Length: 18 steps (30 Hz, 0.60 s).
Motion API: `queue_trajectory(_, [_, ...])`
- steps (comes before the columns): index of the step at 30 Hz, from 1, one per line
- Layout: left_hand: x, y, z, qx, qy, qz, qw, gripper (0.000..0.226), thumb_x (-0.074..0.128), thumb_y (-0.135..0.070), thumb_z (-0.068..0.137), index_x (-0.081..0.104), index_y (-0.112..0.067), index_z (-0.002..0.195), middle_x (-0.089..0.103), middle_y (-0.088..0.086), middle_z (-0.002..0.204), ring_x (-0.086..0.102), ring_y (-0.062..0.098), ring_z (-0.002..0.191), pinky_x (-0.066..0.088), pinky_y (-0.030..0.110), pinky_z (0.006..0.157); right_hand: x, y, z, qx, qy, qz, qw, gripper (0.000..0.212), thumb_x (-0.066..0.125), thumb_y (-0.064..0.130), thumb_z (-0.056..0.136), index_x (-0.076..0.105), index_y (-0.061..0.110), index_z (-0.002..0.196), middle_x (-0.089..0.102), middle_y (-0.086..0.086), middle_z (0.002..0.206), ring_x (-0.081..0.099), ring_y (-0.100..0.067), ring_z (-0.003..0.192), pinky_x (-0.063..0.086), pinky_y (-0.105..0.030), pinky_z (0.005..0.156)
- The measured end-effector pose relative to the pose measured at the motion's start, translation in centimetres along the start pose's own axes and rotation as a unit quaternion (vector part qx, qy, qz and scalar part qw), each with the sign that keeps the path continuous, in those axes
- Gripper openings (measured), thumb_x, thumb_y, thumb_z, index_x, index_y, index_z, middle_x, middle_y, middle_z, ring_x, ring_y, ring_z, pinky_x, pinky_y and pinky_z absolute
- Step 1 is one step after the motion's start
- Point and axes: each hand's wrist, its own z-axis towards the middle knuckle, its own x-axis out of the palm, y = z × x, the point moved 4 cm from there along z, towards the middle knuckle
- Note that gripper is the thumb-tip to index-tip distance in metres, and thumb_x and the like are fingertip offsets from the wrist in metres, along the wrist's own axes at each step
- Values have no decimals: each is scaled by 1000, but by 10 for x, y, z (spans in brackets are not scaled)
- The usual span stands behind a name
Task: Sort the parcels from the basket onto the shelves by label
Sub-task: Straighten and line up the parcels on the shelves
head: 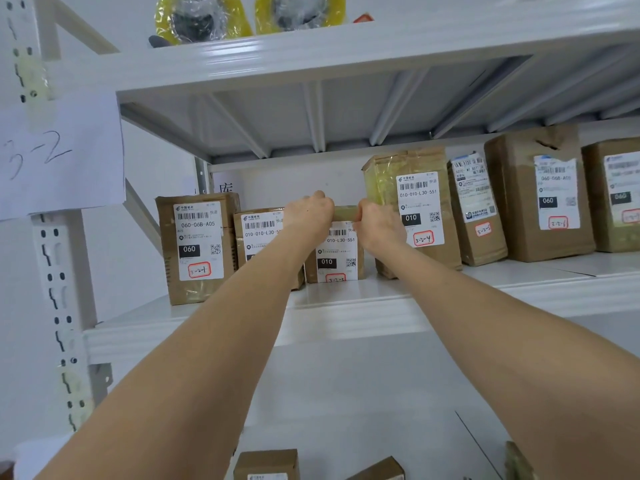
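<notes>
Brown cardboard parcels stand in a row on a white metal shelf (346,306) across the middle of the frame, each with a white shipping label facing out. Two bare forearms reach up from the bottom corners towards the centre. The left hand (310,211) and the right hand (377,223) both grasp the top edge of a small parcel (341,252), fingers curled over it, one hand at each upper corner. This small parcel stands upright on the shelf, its label showing "010" and a red-boxed handwritten mark that seems to read 3-2-3. It sits between a low parcel (258,237) just left of it, partly hidden by the left forearm, and a taller tape-wrapped parcel (412,206) marked 3-2-4 on its right. Further left stands a parcel marked 3-2-1 (197,247). Towards the right edge are more parcels, marked 3-2-5 (476,209) and 3-2-6 (540,192). At the upper left, a paper sign (59,157) on the shelf post reads 3-2. On the shelf above, at the top of the frame, sit yellow plastic-wrapped bundles (201,17). At the bottom edge, the tops of more cardboard boxes (266,464) show.
</notes>
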Motion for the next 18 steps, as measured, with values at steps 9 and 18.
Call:
queue_trajectory(9, [-16, 3, -3, -10, 23, -74, 997, 30, 55, -16, 93, 49, -14, 122, 53, 8, 120, 56, 28, 106, 47, 37, 84, -4, 2, -2, -10, 38, 84, 996, 41, 50, 39, 97, 52, 20, 133, 58, -9, 130, 53, -31, 120, 44, -37, 98])
queue_trajectory(18, [-20, 6, 2, -43, 18, -81, 996, 40, 44, -18, 95, 46, -15, 134, 54, 9, 129, 54, 30, 113, 45, 38, 85, -8, 9, -9, -71, -31, 44, 996, 44, 44, 38, 99, 45, 19, 139, 44, -4, 143, 46, -27, 126, 41, -39, 96])
